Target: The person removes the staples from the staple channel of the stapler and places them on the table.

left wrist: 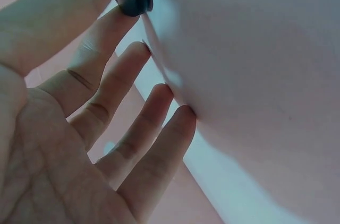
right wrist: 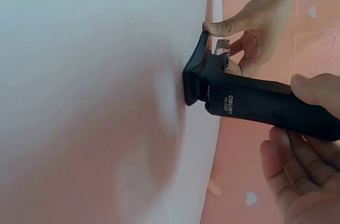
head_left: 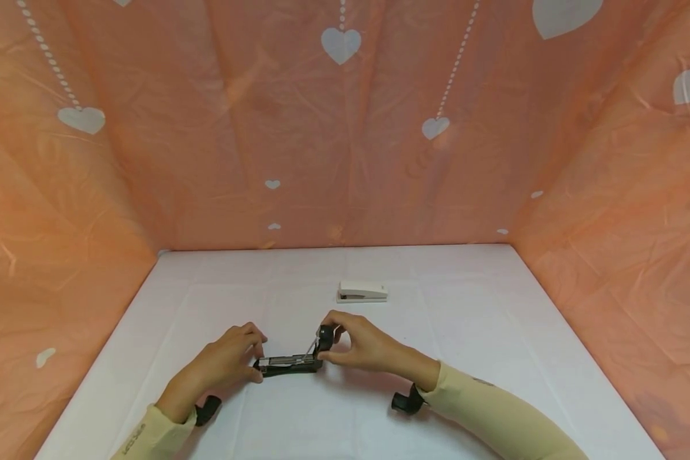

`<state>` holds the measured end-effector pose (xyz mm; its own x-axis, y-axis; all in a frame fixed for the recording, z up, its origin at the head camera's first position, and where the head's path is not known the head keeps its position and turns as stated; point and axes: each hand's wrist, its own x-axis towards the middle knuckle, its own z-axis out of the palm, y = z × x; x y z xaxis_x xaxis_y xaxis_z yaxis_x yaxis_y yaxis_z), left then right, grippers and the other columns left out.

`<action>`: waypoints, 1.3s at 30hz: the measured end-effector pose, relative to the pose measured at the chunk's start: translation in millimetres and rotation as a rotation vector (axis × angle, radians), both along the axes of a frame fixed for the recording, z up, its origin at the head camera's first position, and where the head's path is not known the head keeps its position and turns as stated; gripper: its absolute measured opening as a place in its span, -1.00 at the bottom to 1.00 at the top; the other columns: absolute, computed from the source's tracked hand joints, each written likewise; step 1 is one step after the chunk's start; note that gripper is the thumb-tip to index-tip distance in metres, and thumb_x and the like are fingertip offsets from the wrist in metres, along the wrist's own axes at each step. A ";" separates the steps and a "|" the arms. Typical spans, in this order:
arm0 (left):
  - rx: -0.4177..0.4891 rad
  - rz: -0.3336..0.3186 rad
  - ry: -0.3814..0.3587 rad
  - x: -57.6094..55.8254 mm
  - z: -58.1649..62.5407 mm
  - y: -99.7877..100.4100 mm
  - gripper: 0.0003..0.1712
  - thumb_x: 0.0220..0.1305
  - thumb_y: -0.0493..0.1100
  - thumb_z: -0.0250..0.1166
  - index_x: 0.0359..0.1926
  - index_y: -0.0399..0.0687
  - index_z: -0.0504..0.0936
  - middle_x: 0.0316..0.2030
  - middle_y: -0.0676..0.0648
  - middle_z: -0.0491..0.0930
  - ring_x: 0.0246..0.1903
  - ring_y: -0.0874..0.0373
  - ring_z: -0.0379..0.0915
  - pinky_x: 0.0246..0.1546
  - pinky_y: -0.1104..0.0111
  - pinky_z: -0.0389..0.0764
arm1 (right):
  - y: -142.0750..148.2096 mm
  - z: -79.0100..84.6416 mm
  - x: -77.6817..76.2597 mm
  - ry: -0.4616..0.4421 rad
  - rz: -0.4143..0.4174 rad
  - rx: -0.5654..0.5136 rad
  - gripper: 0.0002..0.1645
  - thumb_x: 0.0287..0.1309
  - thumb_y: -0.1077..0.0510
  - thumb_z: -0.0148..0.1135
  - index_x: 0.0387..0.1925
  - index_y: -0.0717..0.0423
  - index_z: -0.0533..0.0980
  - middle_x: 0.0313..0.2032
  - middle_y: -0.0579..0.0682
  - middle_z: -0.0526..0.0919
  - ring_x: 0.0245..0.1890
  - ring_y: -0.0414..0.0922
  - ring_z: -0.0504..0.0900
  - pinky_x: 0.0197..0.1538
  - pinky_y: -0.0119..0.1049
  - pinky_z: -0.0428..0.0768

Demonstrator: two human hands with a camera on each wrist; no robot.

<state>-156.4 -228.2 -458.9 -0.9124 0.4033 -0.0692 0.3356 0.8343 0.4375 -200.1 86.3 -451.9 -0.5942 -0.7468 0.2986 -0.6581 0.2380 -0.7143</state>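
A black stapler (head_left: 290,367) lies opened wide on the white table, its top cover (right wrist: 249,102) swung up on end and its metal staple channel (head_left: 282,361) exposed. My right hand (head_left: 368,342) grips the raised cover between thumb and fingers at the stapler's right end. At the opposite end, my left hand (head_left: 224,358) pinches the base between thumb and index finger. Its other fingers (left wrist: 159,139) are stretched out with their tips at the tabletop. In the right wrist view the white lettering on the cover faces the camera.
A white stapler (head_left: 363,292) sits closed on the table (head_left: 466,319), behind the black one. Orange cloth (head_left: 345,160) with pale hearts hangs along the back and both sides. Black wrist cameras (head_left: 407,402) are strapped at the sleeves' cuffs.
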 end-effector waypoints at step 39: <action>0.017 -0.035 0.025 1.9 -0.8 -3.6 -0.57 0.00 0.03 0.72 -0.29 0.16 0.60 0.16 -0.03 0.64 0.23 -0.29 0.48 -0.18 -0.17 0.66 | 38.7 -8.5 4.6 -0.014 -0.085 0.168 -0.61 0.23 0.17 0.60 -0.06 -0.01 0.53 -0.11 -0.17 0.64 -0.13 -0.31 0.55 0.03 -0.31 0.60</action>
